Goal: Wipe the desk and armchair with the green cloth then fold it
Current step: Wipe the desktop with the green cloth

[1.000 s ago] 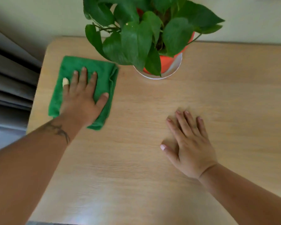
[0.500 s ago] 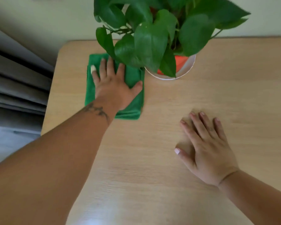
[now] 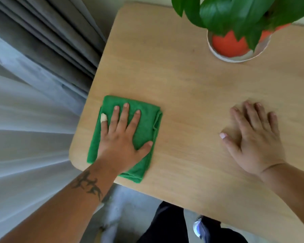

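The folded green cloth (image 3: 146, 124) lies flat at the near left corner of the light wooden desk (image 3: 191, 95). My left hand (image 3: 119, 142) presses down on the cloth with fingers spread, a pale bandage on the little finger. My right hand (image 3: 253, 142) rests flat on the bare desk top to the right, fingers apart, holding nothing. No armchair is in view.
A potted plant in an orange pot with a white saucer (image 3: 230, 44) stands at the far right of the desk, its leaves overhanging. Grey curtains (image 3: 42, 41) and a sheer white curtain (image 3: 25, 137) hang left of the desk. My dark trousers and a shoe (image 3: 198, 228) show below the near edge.
My left hand has slid the cloth from beside the plant pot toward me, to the near left corner of the desk. The right hand has stayed flat in place.
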The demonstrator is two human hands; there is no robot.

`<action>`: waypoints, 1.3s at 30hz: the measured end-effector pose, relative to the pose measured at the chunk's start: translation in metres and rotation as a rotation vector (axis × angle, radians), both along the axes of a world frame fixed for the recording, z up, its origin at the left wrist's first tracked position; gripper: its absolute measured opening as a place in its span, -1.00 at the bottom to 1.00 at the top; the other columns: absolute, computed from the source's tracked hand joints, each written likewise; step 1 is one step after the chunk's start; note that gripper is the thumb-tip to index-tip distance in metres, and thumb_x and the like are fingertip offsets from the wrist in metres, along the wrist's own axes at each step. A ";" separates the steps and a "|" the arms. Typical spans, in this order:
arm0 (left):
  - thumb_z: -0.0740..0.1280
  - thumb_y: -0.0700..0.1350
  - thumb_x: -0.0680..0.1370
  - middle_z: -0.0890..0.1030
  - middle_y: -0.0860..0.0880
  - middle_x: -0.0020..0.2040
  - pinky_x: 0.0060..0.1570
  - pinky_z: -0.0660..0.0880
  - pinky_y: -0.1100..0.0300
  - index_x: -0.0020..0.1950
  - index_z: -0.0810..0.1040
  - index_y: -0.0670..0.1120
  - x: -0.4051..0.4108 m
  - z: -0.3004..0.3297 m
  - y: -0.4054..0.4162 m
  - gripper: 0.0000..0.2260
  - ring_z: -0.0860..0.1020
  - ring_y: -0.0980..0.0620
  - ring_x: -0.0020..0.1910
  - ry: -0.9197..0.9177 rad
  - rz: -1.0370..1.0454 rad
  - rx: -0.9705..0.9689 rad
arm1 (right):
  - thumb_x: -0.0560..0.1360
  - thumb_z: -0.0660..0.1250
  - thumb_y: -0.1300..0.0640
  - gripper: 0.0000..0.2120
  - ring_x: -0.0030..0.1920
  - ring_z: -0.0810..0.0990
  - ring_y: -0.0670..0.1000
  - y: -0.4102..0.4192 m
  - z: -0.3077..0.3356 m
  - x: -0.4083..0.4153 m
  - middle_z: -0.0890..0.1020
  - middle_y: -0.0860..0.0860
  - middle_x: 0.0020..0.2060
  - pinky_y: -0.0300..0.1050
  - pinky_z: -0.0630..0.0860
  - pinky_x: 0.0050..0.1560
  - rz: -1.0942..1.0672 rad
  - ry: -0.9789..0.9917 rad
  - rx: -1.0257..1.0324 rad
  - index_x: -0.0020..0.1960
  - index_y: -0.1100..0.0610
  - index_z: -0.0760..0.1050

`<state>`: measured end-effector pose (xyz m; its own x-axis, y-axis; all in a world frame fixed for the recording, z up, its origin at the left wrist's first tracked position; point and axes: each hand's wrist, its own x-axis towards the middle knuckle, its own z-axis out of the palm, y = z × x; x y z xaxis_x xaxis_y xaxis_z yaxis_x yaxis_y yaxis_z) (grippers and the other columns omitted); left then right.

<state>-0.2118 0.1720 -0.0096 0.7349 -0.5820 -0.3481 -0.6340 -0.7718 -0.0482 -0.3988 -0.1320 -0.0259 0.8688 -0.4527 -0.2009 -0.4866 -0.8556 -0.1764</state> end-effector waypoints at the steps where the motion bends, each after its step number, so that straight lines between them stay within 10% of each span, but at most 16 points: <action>1: 0.00 0.48 0.45 -0.18 -0.08 0.65 0.53 -0.10 -0.30 0.62 -0.14 0.09 -0.002 0.000 0.019 -0.14 -0.20 -0.14 0.62 0.001 0.030 0.014 | 0.51 0.05 -0.34 -0.23 0.61 0.09 0.27 0.000 0.000 0.000 0.20 0.21 0.60 0.32 -0.04 0.58 0.002 0.013 -0.001 0.57 0.09 0.25; 12: -0.03 0.45 0.44 -0.12 -0.14 0.65 0.49 -0.03 -0.37 0.63 -0.06 -0.01 -0.020 0.001 0.048 -0.12 -0.13 -0.20 0.62 -0.025 0.269 0.068 | 0.57 -0.07 -0.35 -0.24 0.63 -0.09 0.28 0.019 -0.003 0.003 0.07 0.17 0.65 0.35 -0.21 0.57 0.027 0.058 0.008 0.64 0.05 0.09; 27: -0.29 0.44 0.40 -0.44 -0.11 0.58 0.46 -0.23 -0.39 0.55 -0.44 0.04 -0.188 -0.005 -0.236 -0.16 -0.42 -0.17 0.56 0.012 0.117 0.068 | 0.62 -0.07 -0.34 -0.28 0.65 0.02 0.15 -0.035 0.017 -0.113 0.12 0.14 0.64 0.21 -0.03 0.61 0.198 -0.200 0.372 0.63 0.05 0.09; 35: -0.17 0.39 0.55 -0.27 -0.07 0.64 0.48 -0.28 -0.34 0.62 -0.21 0.04 -0.209 -0.003 -0.387 -0.27 -0.30 -0.12 0.60 0.108 0.191 -0.129 | 0.58 -0.21 -0.40 -0.23 0.66 -0.12 0.10 -0.127 0.027 -0.171 -0.01 0.07 0.67 0.18 -0.13 0.62 0.079 -0.134 0.299 0.66 0.00 -0.09; 39: 0.02 0.10 0.68 0.00 -0.04 0.66 0.58 -0.10 0.02 0.62 0.08 0.01 -0.220 0.022 -0.391 -0.49 -0.07 0.03 0.63 0.435 0.288 -0.712 | 0.58 -0.21 -0.39 -0.25 0.66 -0.10 0.09 -0.148 0.044 -0.166 0.02 0.08 0.66 0.20 -0.12 0.62 0.020 -0.209 0.298 0.65 -0.02 -0.05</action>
